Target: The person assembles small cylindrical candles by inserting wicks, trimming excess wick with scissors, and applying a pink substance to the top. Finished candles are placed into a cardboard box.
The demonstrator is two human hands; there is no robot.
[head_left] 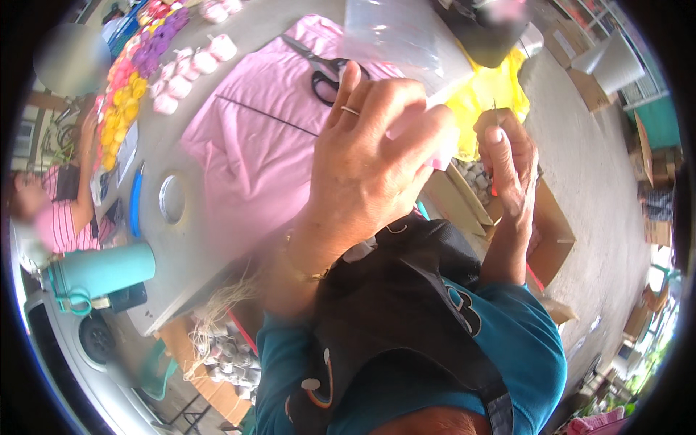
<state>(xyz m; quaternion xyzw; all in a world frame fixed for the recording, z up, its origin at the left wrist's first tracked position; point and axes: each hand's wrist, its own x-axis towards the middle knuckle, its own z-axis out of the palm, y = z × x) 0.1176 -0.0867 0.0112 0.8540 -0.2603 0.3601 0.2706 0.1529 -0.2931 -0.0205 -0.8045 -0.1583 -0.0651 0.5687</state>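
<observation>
Above the table, my left hand is closed around a small pale pink piece, mostly hidden by the fingers. To its right my right hand pinches a thin needle between thumb and finger, its tip pointing up. Beneath my left hand a pink cloth is spread on the table. Black-handled scissors lie on the cloth, beyond my left hand. A long thin dark line, perhaps a stick or cord, crosses the cloth.
Pink bundles, yellow bundles and purple ones line the far left. A blue cutter, tape roll and turquoise bottle stand nearer. Right are a yellow bag and cardboard box. Another person sits left.
</observation>
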